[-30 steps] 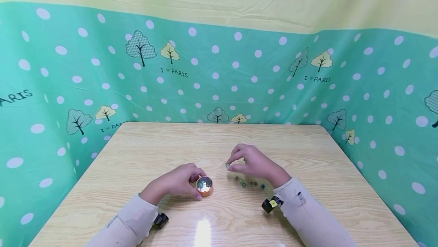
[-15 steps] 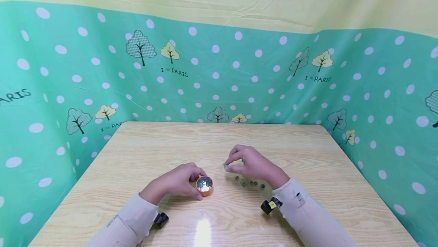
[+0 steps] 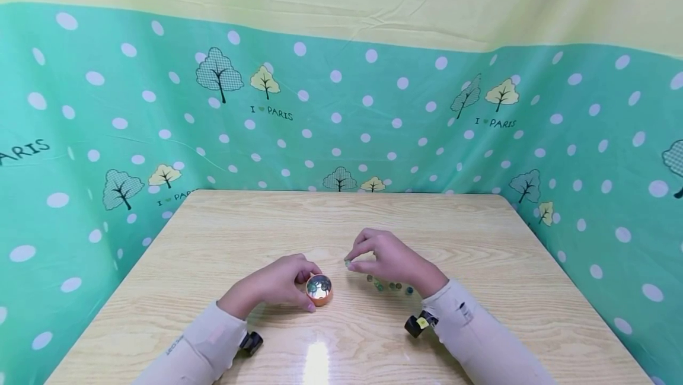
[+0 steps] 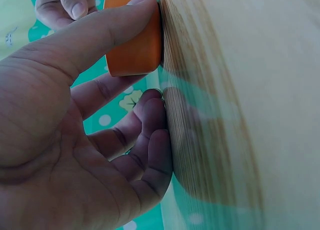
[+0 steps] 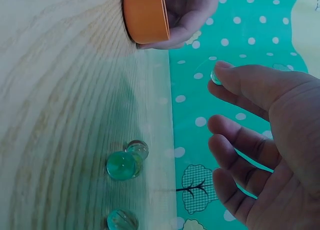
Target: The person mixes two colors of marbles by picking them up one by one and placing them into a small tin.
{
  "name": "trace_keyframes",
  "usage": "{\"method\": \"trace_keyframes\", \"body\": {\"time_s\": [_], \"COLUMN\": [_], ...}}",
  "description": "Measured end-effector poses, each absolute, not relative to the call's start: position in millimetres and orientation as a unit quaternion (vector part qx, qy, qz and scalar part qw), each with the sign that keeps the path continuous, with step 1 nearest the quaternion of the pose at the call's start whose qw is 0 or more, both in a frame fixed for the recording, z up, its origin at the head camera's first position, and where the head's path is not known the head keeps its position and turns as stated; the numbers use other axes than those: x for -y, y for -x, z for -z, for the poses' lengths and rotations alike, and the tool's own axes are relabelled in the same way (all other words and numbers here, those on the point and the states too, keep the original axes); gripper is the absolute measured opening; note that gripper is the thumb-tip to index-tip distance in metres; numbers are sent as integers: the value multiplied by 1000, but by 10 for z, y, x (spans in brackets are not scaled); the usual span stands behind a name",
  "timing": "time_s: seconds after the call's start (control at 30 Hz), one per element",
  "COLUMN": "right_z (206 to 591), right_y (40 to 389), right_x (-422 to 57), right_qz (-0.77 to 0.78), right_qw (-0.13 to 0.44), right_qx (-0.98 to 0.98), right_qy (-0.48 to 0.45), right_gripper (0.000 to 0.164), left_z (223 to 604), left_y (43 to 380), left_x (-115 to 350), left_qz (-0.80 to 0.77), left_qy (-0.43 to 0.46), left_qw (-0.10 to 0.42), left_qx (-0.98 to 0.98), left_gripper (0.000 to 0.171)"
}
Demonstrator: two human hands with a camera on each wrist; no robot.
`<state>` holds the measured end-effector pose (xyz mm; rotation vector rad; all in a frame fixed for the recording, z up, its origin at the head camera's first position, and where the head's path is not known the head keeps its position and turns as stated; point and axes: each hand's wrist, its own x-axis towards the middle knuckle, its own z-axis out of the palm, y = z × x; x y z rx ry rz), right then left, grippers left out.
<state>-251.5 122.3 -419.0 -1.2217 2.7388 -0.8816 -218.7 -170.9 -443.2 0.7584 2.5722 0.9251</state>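
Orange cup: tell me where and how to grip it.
The orange cup is probably best pinched from the left, across the near and far sides of its outer wall, as the left hand grips it: it stands upright and round.

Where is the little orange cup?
In the head view, the orange cup stands on the table, held by the left hand, left of the loose marbles.

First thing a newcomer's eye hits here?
Probably the teal fabric curtain with white dots, hung behind and beside the pale wood-grain table. Next, the round orange container, mirror-shiny from above, held on the table by the left hand. To its right, the right hand pinches a small, clear greenish ball above the table.
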Motion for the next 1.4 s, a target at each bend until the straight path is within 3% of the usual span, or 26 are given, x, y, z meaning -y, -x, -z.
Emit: {"method": "trace_keyframes", "body": {"time_s": [0.67, 0.97, 1.4], "right_z": [4239, 4292, 4344], "right_y": [2476, 2436, 2376], "right_x": [-1144, -1071, -988], "right_qz": [285, 274, 267], "right_qw": [13, -24, -33], "right_qx": [-865, -862, -866], "right_qy": [412, 427, 422], "right_gripper": [20, 16, 14], "left_z": [4424, 4428, 4426], "left_y": [2181, 2185, 2172], "left_x": [1700, 1706, 1707], "left_qz": [-319, -319, -313], "left_qy": [-266, -270, -266], "left_qw": [150, 148, 149], "left_qx": [-897, -896, -899], "left_gripper": [54, 54, 53]}}
